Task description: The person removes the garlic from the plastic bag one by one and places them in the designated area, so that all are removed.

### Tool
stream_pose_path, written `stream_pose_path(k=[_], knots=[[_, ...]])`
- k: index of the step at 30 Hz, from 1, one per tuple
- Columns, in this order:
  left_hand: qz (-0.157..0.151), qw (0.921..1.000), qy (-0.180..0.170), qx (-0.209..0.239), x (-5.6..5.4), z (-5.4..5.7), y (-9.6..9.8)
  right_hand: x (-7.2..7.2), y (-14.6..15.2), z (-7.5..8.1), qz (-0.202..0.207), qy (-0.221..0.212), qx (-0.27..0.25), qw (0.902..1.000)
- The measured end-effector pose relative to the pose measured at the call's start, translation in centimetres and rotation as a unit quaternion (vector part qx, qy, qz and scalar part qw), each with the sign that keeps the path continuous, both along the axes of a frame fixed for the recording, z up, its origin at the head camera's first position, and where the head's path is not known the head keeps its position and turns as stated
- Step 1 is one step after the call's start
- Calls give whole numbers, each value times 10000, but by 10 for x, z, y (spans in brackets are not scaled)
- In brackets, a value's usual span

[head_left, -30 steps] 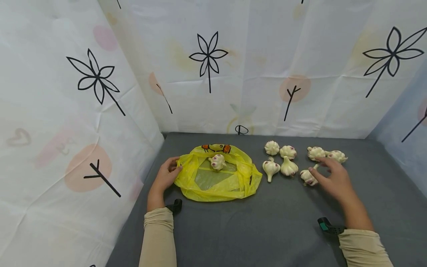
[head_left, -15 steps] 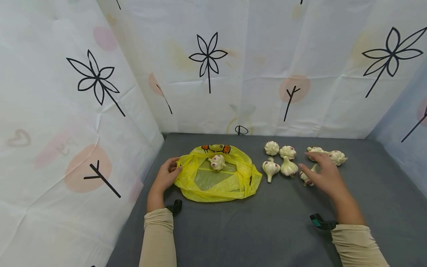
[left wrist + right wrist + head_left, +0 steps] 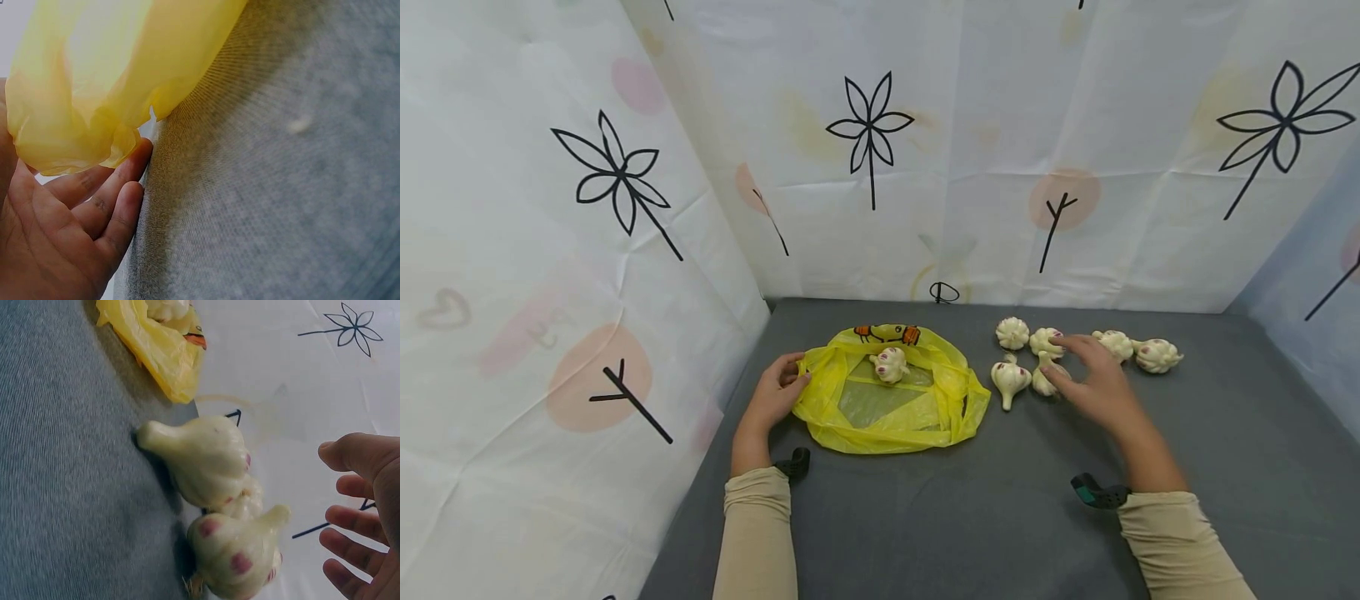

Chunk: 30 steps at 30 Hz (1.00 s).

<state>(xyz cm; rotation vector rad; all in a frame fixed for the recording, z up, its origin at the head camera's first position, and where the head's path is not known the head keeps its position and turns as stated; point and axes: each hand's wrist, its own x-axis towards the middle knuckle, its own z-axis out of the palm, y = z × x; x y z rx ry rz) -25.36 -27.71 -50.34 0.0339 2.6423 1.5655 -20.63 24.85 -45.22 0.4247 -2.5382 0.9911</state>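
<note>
A yellow plastic bag (image 3: 880, 435) lies spread on the grey table with its mouth up and one garlic bulb (image 3: 891, 365) inside. My left hand (image 3: 772, 398) pinches the bag's left rim between thumb and fingers; the left wrist view shows the yellow film (image 3: 94, 94) hanging in the grip. Fingers apart and holding nothing, my right hand (image 3: 1101, 387) hovers over the loose bulbs to the right. Nearest its fingertips are a back bulb (image 3: 1043, 342) and a front bulb (image 3: 1045, 381), partly covered. In the right wrist view, the long-necked bulb (image 3: 203, 456) lies below the hand (image 3: 369, 506).
Left of the right hand lie two more bulbs, one at the back (image 3: 1012, 333) and one in front (image 3: 1010, 380). Two others, a near one (image 3: 1115, 344) and a far-right one (image 3: 1157, 356), lie beyond it. A patterned white curtain (image 3: 985, 217) borders the table (image 3: 925, 525).
My right hand has moved left, from the right-hand bulbs toward the middle cluster; one bulb once beneath it is now hidden by the hand. The left hand and bag stay put.
</note>
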Motion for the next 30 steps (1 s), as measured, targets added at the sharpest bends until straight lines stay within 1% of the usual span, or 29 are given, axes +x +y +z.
stream_pose_path(k=[5, 8, 14, 17, 22, 24, 27, 30], knots=[[10, 10000, 5, -12, 0, 0, 0, -4, -12, 1, 176, -255, -208, 9993], [20, 10000, -5, -7, 0, 0, 0, -6, -21, 3, 262, -360, -217, 9988], [21, 10000, -32, -17, 0, 0, 0, -10, -39, 3, 317, -230, -55, 9992], [7, 10000, -11, -30, 0, 0, 0, -13, -46, 2, 415, -198, -61, 9989], [-11, 10000, 28, 2, 0, -1, 0, -17, -57, 0, 661, -325, -228, 9970], [-12, 10000, 31, 23, 0, -1, 0, -17, -62, -1, 739, -396, -203, 9963], [-2, 10000, 39, 12, 0, -1, 0, -18, -68, -5, 851, -438, -100, 9954], [25, 10000, 32, 9, -1, -1, 0, -20, -75, -10, 920, -328, 7, 9952]])
